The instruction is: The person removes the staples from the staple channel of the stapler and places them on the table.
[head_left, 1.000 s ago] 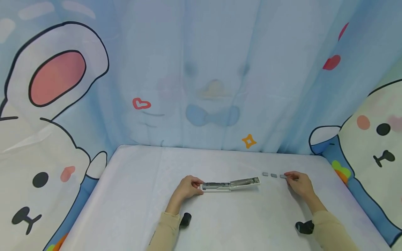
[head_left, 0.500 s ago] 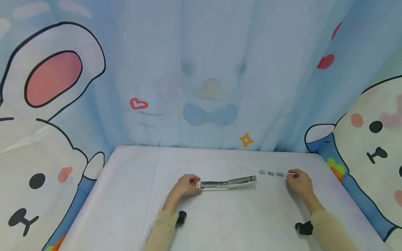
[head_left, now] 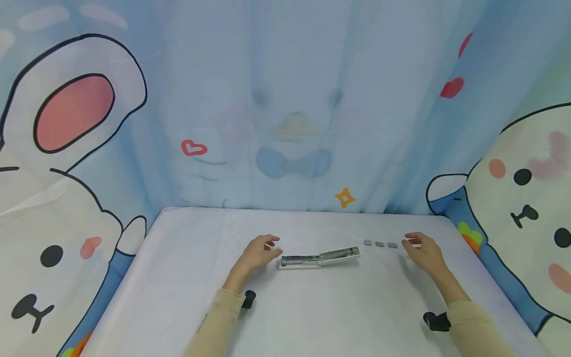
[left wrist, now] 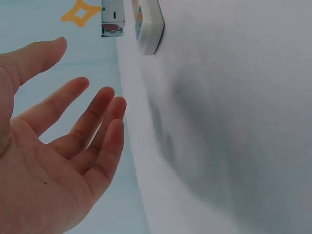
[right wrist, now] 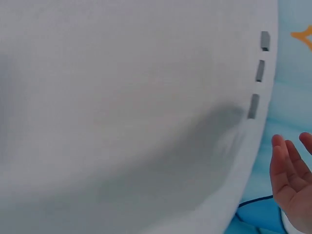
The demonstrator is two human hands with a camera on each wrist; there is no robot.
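Observation:
A white stapler (head_left: 300,262) lies on the table, folded open so its metal inside faces up and one half tilts to the right. Just off its left end hovers my left hand (head_left: 255,254), holding nothing. In the left wrist view that hand (left wrist: 63,146) has spread, relaxed fingers, and the stapler's ends (left wrist: 150,31) show at the top. Three short grey staple strips (head_left: 379,244) lie in a row right of the stapler. Beyond the rightmost strip (right wrist: 253,106), my right hand (head_left: 424,254) is raised above the table with loose fingers and nothing in them.
A white cloth covers the table (head_left: 192,277). Behind it hangs a blue curtain (head_left: 294,69) with cartoon prints. Black wrist devices (head_left: 437,322) are worn below both hands, near the beige sleeves (head_left: 218,322).
My left hand has let go of the stapler's left end and pulled back to the left. The right hand has released the rightmost staple strip and lifted away from it.

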